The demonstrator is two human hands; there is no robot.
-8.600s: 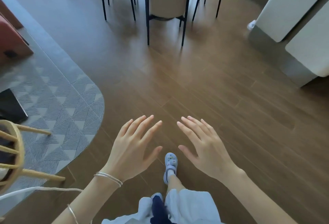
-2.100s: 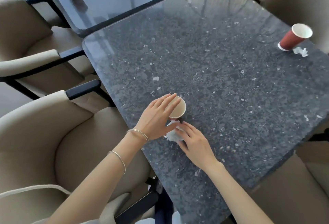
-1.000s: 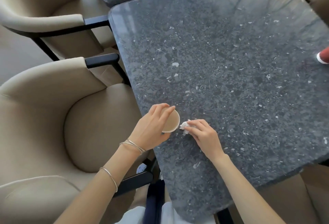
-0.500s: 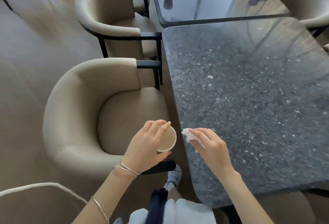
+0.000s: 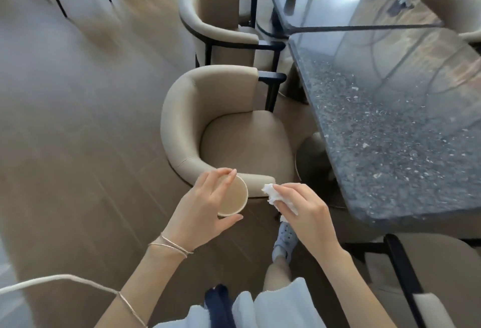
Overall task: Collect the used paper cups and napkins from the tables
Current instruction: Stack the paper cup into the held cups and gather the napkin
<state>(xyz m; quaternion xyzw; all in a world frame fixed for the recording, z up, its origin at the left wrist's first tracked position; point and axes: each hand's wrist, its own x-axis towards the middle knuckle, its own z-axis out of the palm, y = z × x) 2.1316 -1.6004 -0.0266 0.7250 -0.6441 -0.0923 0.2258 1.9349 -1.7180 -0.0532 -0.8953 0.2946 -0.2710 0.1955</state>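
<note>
Now the left hand [image 5: 200, 210] wraps a beige-lined round paper cup [image 5: 232, 199]; at its 3 o'clock, the right hand [image 5: 304, 210] pinches a crumpled white napkin [image 5: 270, 192], apparently clear of the speckled grey stone worktop [image 5: 390, 129].

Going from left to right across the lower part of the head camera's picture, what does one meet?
Thin white curved cord → left hand → beige-lined paper cup it grips → crumpled white napkin → right hand pinching it → near edge of the dark speckled stone table.

Tilted paper cup [image 5: 232, 199] and crumpled white napkin [image 5: 273, 193], both held
</note>
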